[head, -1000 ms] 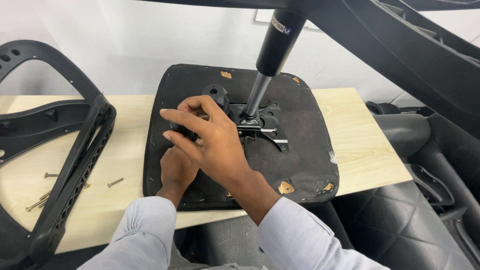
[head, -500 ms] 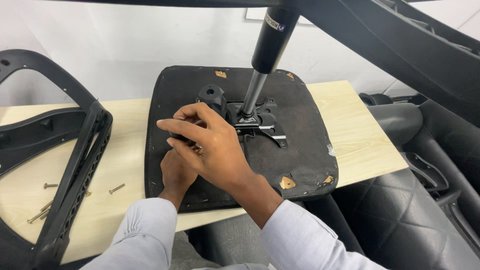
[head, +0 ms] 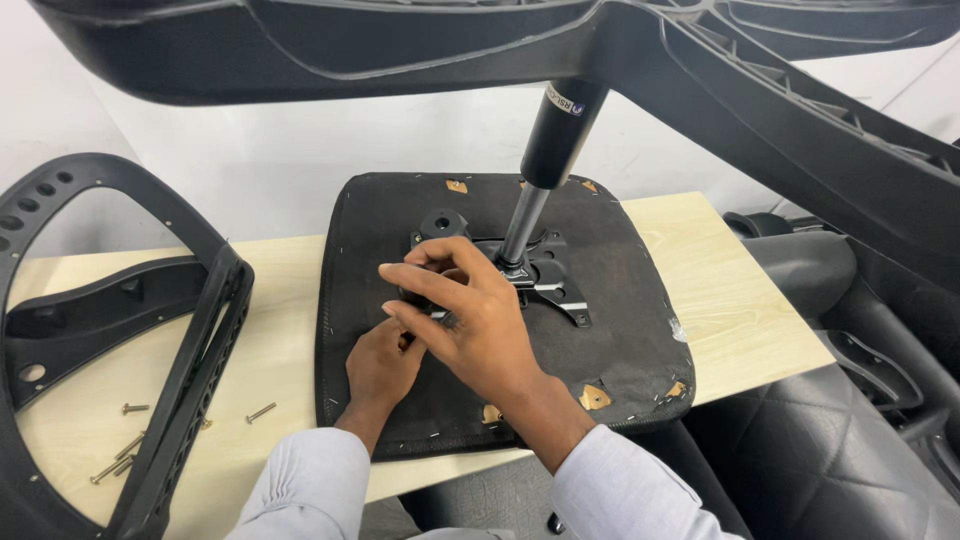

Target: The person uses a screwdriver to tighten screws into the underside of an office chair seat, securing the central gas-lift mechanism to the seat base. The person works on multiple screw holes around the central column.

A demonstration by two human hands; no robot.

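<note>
Seat pad, upside down on the table, black fabric underside up, front edge overhanging toward the lap. Metal plate bolted at its middle, with a gas cylinder standing up from it, tilted a little right, into the chair base overhead.

Right hand over the plate's left side, fingers curled and pinched together on something small; cannot tell what, since the palm covers it. Left hand just below and beneath the right, resting on the pad, fingers bent in toward the same spot; grip hidden by the right hand, cannot tell.

Probably top-heavy as it stands: base and cylinder stiff and weighty, pad firm underneath with soft fabric stapled round the edge. Likely best held at the pad's rim or the steel plate, not the smooth cylinder, which looks slippery. Fabric patches near the corners look fragile.

Backrest frame lying flat at the left, black plastic, cut off by the edge. Screws loose on the wood beside and under it, partly hidden by the frame. Black padded part at the lower right, below the table edge, only partly in view.
</note>
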